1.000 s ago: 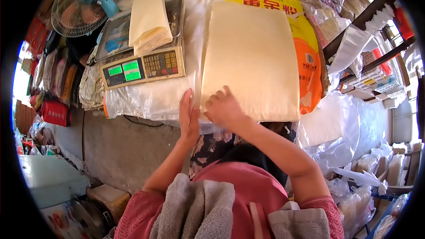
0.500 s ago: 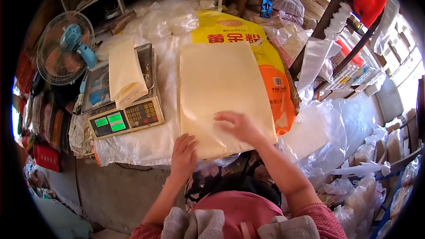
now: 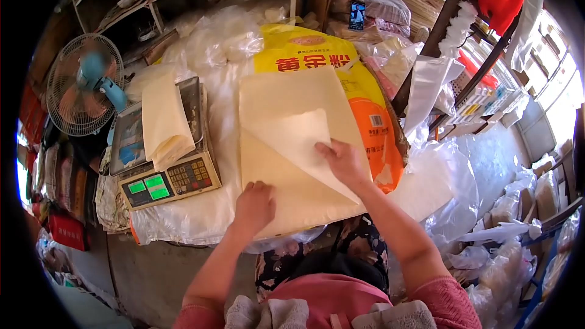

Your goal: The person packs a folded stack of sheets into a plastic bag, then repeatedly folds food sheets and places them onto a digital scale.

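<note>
A stack of thin, cream-coloured sheets (image 3: 274, 94) lies flat before me. The top sheet (image 3: 298, 140) is folded back diagonally from its lower left, so a paler triangular flap lies across the stack. My right hand (image 3: 342, 163) is closed on this flap, thumb and fingers pinching near its right edge. At the stack's lower left edge rests my left hand (image 3: 255, 207), its fingers curled in; whatever is under them is hidden. Left of the stack, a folded bundle of cream sheets (image 3: 164, 119) lies on a digital scale (image 3: 198, 176) with lit green displays.
A yellow and orange printed sack (image 3: 365, 94) lies under the stack's far side. Clear plastic film (image 3: 213, 33) is heaped behind. A fan (image 3: 85, 85) stands left, a phone (image 3: 357, 15) stands upright at the back, and a dark post (image 3: 436, 49) rises at right.
The top sheet's lower left corner has been lifted and folded up to the right, now in my right hand. My left hand's fingers have curled in. The view has shifted slightly.
</note>
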A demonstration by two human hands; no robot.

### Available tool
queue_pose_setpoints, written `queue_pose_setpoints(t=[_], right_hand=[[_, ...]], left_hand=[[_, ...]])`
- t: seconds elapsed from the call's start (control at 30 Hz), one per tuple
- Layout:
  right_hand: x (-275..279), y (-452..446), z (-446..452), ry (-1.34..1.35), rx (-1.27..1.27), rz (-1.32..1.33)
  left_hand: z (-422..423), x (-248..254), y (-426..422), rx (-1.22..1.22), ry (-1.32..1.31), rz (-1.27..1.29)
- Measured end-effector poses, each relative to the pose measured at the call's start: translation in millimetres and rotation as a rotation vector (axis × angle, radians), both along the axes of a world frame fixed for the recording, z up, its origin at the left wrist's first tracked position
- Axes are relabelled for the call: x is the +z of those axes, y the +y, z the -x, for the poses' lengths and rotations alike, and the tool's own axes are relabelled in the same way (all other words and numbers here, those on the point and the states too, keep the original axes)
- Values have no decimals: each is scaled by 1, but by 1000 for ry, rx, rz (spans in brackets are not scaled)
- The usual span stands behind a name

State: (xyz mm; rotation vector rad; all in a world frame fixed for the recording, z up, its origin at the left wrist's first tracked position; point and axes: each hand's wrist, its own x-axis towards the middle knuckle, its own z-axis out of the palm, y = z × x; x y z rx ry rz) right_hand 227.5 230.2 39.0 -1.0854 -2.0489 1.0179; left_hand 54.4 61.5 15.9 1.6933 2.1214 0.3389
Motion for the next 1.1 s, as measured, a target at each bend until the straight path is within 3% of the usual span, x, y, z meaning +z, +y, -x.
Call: queue_pose_setpoints(t=[0.07,0.17,0.2,0.3,0.4,0.43,0.47,0.5,0.6,0.63,0.67,0.73,0.8,0.83,0.9,0.93,0.97,1.07,1.1], right_hand=[[-9,-6,-1,-45,89,6],[-27,-23,3,164,156,-48],[-28,-23,1,111,173,137],[-12,-18,2,27,29,148],[6,25,6,-109,63,228],[-10,52,7,-92,84,-5],[40,56,12,-191,20,165],[70,81,14,-363,92,-49],[150,161,17,25,43,-402],[191,156,18,-33,-39,-538],[220,156,16,-179,-107,-882],[263,147,4,-205,-183,-1134],[292,118,-7,-70,-208,-987],[295,93,-14,-52,-230,-936],[279,45,-16,-99,-153,-1081],[262,40,-27,-182,-122,-1379],[249,27,-27,65,76,-1446],[215,-6,-45,62,-36,-1050],[195,-4,-55,-43,51,-1284]], left_hand=[[8,-19,26,24,16,-273],[16,-58,70,168,37,-535],[17,-68,82,236,43,-596],[17,-85,105,252,58,-639],[8,-81,109,306,136,-590],[3,-75,109,303,173,-509],[-1,-66,107,302,210,-428],[-2,-61,108,304,248,-349],[2,-65,110,292,230,-251],[2,-66,109,297,236,-246],[1,-66,110,304,242,-245],[2,-69,111,315,249,-254],[1,-72,111,320,256,-270],[0,-70,111,325,250,-262],[-1,-65,111,325,244,-250],[0,-64,112,322,233,-257],[1,-66,111,320,221,-264],[3,-59,99,362,-51,-370],[5,-54,97,373,-178,-419]])
